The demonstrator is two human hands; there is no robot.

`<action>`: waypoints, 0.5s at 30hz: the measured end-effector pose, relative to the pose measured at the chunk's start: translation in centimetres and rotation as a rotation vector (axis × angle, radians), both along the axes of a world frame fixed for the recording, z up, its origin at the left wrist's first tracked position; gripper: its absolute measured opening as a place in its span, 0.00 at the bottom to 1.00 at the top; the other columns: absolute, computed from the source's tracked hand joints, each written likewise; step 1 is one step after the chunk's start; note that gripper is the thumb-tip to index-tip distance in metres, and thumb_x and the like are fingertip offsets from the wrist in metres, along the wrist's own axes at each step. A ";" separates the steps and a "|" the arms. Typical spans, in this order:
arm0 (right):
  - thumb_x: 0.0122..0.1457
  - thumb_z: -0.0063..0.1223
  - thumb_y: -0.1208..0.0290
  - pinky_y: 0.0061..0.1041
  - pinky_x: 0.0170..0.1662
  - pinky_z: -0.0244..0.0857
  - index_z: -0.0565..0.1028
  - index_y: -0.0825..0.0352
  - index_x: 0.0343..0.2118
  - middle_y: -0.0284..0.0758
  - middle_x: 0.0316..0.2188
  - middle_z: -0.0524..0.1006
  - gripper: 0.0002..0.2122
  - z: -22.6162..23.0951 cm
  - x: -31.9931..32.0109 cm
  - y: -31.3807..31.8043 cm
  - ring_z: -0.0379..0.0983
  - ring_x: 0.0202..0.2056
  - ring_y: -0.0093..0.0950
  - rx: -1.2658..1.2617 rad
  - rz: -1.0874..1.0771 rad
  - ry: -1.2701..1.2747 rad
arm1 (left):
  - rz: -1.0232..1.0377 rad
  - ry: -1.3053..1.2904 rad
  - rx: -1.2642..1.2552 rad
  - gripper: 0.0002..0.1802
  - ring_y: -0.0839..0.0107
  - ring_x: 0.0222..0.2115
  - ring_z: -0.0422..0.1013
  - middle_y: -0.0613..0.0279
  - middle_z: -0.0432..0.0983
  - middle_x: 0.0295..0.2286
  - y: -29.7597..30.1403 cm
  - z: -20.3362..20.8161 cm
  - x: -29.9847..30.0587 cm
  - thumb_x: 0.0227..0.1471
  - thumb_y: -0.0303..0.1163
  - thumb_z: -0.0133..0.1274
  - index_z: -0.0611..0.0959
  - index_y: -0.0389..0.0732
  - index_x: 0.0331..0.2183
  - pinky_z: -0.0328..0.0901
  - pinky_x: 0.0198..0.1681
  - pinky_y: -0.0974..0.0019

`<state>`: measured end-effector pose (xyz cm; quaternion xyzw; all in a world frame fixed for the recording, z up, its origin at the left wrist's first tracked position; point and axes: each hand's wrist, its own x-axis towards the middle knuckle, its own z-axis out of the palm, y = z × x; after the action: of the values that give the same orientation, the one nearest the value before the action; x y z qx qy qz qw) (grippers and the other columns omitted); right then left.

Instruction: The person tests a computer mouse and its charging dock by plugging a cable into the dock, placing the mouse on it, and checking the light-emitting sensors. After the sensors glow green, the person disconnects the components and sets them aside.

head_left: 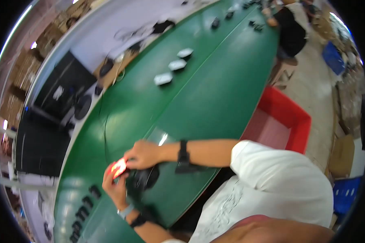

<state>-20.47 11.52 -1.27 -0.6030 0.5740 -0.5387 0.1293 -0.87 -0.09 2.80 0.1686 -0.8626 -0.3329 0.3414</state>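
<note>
A red-glowing light (119,168) is held between 2 bare hands above the green bench (215,105). The left hand (114,184) grips it from below and to its left; the right hand (144,155) has its fingers closed on the light's right end. Blur hides the exact finger contact.

Just below and right of the light is a dark rounded object (147,178), partly under the right forearm. Left of and below the light, a row of small black parts (85,205) lies on the bench. Well above it stand 3 white boxes (163,79); well to its right is a red bin (300,121).
</note>
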 end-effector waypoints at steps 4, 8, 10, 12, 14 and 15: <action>0.60 0.59 0.51 0.39 0.28 0.68 0.84 0.59 0.40 0.43 0.18 0.77 0.16 0.9 -0.5 0.7 0.75 0.21 0.42 0.057 -0.010 0.022 | 0.032 0.037 0.025 0.24 0.60 0.47 0.76 0.52 0.81 0.45 -1.5 -1.6 1.8 0.36 0.15 0.68 0.86 0.35 0.41 0.70 0.51 0.63; 0.60 0.60 0.51 0.36 0.27 0.66 0.84 0.62 0.37 0.41 0.18 0.77 0.17 0.6 -1.9 0.4 0.74 0.20 0.37 0.014 -0.021 -0.060 | 0.169 0.174 0.148 0.18 0.67 0.44 0.73 0.58 0.79 0.42 -4.8 -3.8 2.5 0.49 0.22 0.66 0.81 0.31 0.44 0.67 0.51 0.65; 0.60 0.60 0.52 0.37 0.28 0.66 0.84 0.62 0.35 0.41 0.20 0.78 0.17 0.8 -1.8 0.8 0.75 0.22 0.39 0.020 0.060 -0.078 | 0.426 0.046 0.135 0.16 0.72 0.40 0.70 0.61 0.77 0.40 -6.9 -4.7 3.5 0.61 0.32 0.61 0.80 0.30 0.44 0.67 0.47 0.66; 0.60 0.60 0.54 0.37 0.29 0.66 0.83 0.64 0.33 0.42 0.22 0.80 0.16 0.7 -1.5 0.5 0.75 0.24 0.41 0.035 0.209 -0.117 | 0.583 0.018 0.147 0.22 0.67 0.38 0.72 0.55 0.78 0.39 -8.9 -6.7 4.6 0.60 0.40 0.63 0.81 0.29 0.44 0.67 0.45 0.63; 0.60 0.60 0.54 0.38 0.29 0.65 0.83 0.65 0.33 0.43 0.22 0.80 0.16 0.6 -1.3 0.9 0.75 0.24 0.41 0.081 0.217 -0.060 | 0.785 -0.311 -0.133 0.30 0.53 0.39 0.74 0.44 0.79 0.40 -8.8 -6.4 5.2 0.61 0.51 0.58 0.83 0.27 0.43 0.68 0.47 0.56; 0.60 0.60 0.54 0.38 0.30 0.65 0.83 0.66 0.33 0.43 0.22 0.79 0.16 0.5 -1.4 1.1 0.75 0.24 0.41 0.133 0.241 -0.011 | 0.771 -0.309 -0.138 0.30 0.53 0.39 0.74 0.44 0.79 0.40 -8.9 -6.7 4.8 0.61 0.51 0.58 0.83 0.27 0.43 0.68 0.47 0.56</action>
<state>-21.91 12.60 -0.79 -0.6548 0.5310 -0.4834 0.2357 3.91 -8.99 -3.87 0.5037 -0.7977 -0.0933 0.3181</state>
